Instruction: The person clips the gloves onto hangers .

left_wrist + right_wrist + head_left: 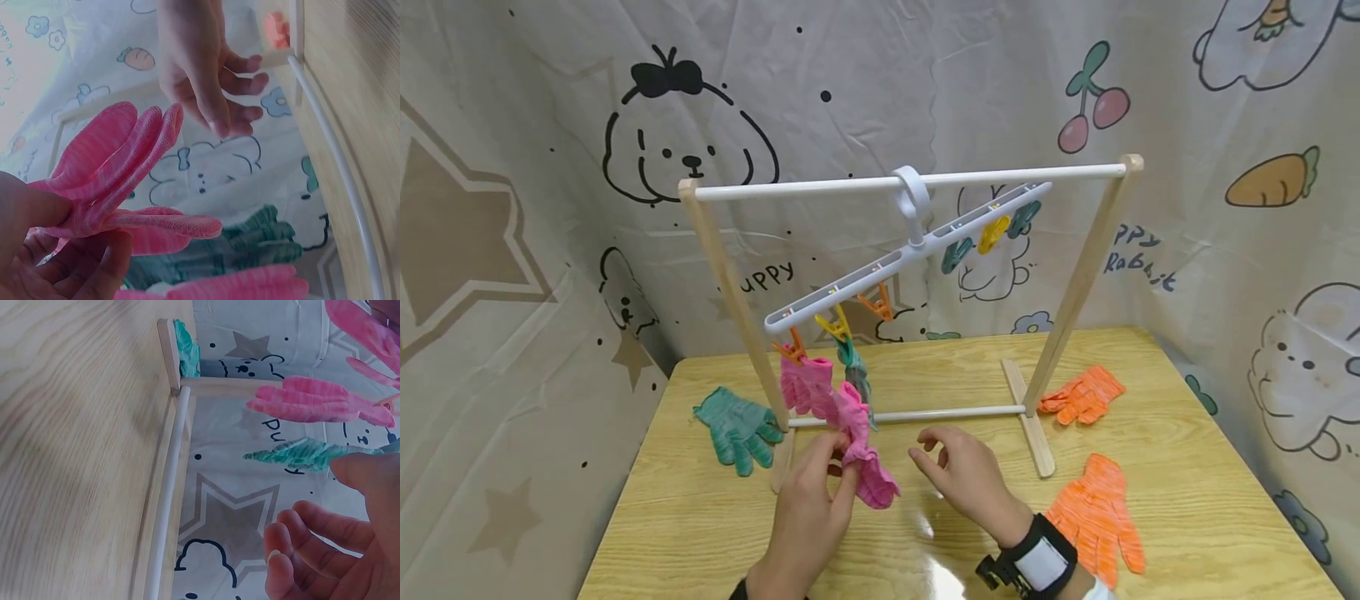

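Observation:
My left hand (812,496) pinches a pink knit glove (871,477) between thumb and fingers; in the left wrist view its fingers fan out beyond the grip. Another pink glove (303,401) hangs by an orange clip (792,346) at the low left end of a tilted white hanger (850,286). Beside it a green glove (303,454) hangs from a yellow clip (835,323). My right hand (966,475) is in the air right of the held glove, holding nothing, fingers loosely bent and thumb apart from them.
The hanger hooks over the top rod (1015,177) of a wooden stand (1078,283). An orange clip (877,302) and several others on its right half hold nothing. A green glove (739,429) lies left on the table (700,533); two orange gloves (1086,395) lie right.

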`<state>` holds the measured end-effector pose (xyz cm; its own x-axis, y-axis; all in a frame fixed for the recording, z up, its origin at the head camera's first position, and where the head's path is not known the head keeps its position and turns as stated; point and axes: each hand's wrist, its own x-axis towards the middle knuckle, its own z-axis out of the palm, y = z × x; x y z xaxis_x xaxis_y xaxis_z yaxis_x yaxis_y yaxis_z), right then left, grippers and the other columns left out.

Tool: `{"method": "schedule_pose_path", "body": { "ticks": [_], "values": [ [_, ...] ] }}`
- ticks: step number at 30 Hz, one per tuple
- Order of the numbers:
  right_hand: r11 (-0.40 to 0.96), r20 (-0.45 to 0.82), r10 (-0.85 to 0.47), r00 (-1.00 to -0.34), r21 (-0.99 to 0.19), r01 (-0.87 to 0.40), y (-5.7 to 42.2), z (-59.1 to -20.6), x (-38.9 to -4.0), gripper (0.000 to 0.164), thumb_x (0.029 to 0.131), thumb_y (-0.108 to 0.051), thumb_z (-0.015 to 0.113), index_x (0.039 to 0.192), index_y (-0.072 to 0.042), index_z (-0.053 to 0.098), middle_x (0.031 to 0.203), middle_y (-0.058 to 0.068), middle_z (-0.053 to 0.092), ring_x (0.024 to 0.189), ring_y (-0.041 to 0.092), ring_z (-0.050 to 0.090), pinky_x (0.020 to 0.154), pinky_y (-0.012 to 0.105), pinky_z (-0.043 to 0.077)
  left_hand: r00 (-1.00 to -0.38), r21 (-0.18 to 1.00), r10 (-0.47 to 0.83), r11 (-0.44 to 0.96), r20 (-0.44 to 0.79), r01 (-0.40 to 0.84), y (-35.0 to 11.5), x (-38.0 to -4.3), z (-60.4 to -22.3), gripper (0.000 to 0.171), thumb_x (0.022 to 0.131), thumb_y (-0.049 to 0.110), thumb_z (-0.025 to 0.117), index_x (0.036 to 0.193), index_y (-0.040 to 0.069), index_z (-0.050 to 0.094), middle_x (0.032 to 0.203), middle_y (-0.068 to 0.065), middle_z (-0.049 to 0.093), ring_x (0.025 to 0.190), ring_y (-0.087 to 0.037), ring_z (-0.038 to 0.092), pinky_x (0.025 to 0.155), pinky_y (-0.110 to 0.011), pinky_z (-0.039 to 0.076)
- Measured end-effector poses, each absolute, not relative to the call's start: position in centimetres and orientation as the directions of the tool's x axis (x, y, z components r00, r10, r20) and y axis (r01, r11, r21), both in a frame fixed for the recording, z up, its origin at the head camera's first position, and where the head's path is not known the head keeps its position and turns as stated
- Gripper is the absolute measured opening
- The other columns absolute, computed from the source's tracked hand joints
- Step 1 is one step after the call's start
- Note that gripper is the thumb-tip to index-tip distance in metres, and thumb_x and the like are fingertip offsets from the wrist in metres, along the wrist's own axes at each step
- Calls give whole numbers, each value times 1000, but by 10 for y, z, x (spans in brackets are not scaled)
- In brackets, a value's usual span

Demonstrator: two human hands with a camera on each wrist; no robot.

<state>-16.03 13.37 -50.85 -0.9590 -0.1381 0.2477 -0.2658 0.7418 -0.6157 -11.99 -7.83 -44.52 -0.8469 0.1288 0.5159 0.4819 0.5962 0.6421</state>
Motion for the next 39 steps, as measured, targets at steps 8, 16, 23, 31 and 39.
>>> {"method": "schedule_pose_path", "body": {
  "ticks": [8, 16, 23, 31, 39],
  "values": [
    [755, 242, -106, -965, -611, -236, 142, -507, -163, 20, 92, -30, 73, 100, -12, 74, 88, -2, 70, 61, -3, 49, 54, 19, 40, -829, 631, 172, 572, 532, 523, -61, -123, -444, 26, 85, -4, 74, 102, 10, 60, 92, -1, 67, 84, -8, 66, 70, -24, 58],
    [756, 253, -54, -966, -621, -205, 156, -500, -168, 18, 91, -29, 75, 99, -13, 74, 86, -2, 69, 60, -1, 51, 54, 20, 41, -843, 658, 164, 556, 512, 507, -48, -127, -443, 23, 87, -4, 72, 103, 9, 61, 93, -1, 66, 85, -9, 65, 70, -22, 58],
    [753, 244, -43, -969, -629, -192, 165, -499, -173, 21, 93, -29, 73, 102, -11, 73, 89, 0, 69, 62, 2, 54, 54, 20, 43, -863, 689, 144, 545, 485, 478, -34, -139, -448, 17, 90, -2, 69, 101, 8, 62, 91, -2, 67, 83, -10, 66, 70, -21, 58],
    [735, 237, -42, -971, -650, -191, 170, -494, -178, 18, 94, -28, 72, 101, -12, 73, 93, 3, 70, 63, 4, 54, 54, 21, 44, -902, 723, 117, 559, 416, 407, -23, -153, -456, 8, 96, 7, 65, 102, 9, 61, 93, -4, 66, 86, -13, 66, 74, -25, 58],
    [728, 250, -43, -967, -655, -202, 171, -488, -182, 23, 94, -29, 72, 105, -9, 73, 93, 4, 72, 65, 5, 57, 56, 21, 46, -904, 738, 90, 548, 417, 395, -17, -169, -474, 10, 96, 6, 64, 105, 7, 61, 98, -9, 72, 88, -19, 72, 71, -24, 60]
  ]
}}
